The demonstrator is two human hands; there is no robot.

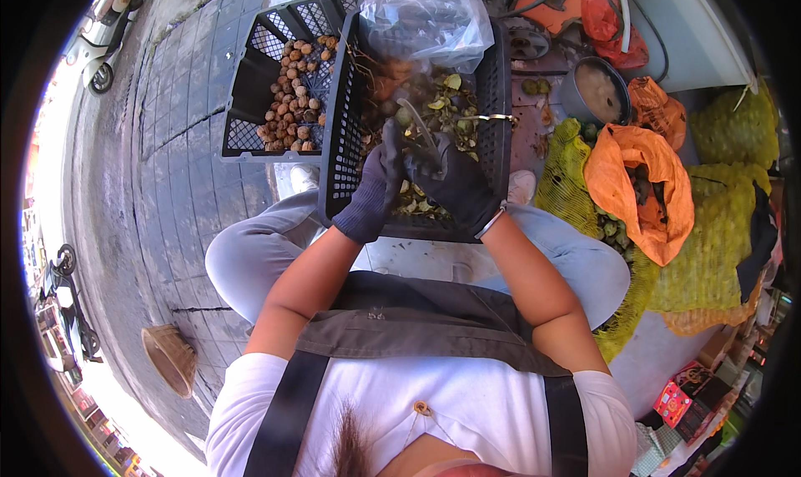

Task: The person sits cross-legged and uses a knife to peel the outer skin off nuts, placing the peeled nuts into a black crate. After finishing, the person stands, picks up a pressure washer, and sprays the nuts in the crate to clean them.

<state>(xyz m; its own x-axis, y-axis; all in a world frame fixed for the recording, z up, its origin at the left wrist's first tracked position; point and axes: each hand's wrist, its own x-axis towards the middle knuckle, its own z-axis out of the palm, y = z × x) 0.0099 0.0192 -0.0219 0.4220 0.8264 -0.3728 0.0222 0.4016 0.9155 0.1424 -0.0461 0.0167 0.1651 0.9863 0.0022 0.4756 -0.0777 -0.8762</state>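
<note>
Dark knit work gloves cover both my hands, which meet over a black plastic crate [497, 164]. In my right hand [454, 183] is a tool with a thin, curved metal blade [418, 121], pointing away from me. My left hand [380, 170] stands edge-up close beside it, fingers together; whether anything sits in its palm is hidden. Green walnut husk pieces [452, 82] and dark, round walnuts lie in the crate below. Left of it, a second black crate [250, 98] holds several brown shelled-out walnuts [293, 104].
A clear plastic bag [428, 20] drapes over the crate's far end. A thin metal piece [494, 117] lies across its right rim. To the right are a basin of murky liquid [597, 89], an orange sack [676, 195] and yellow mesh sacks [713, 239]. A basket [169, 361] stands left on paving.
</note>
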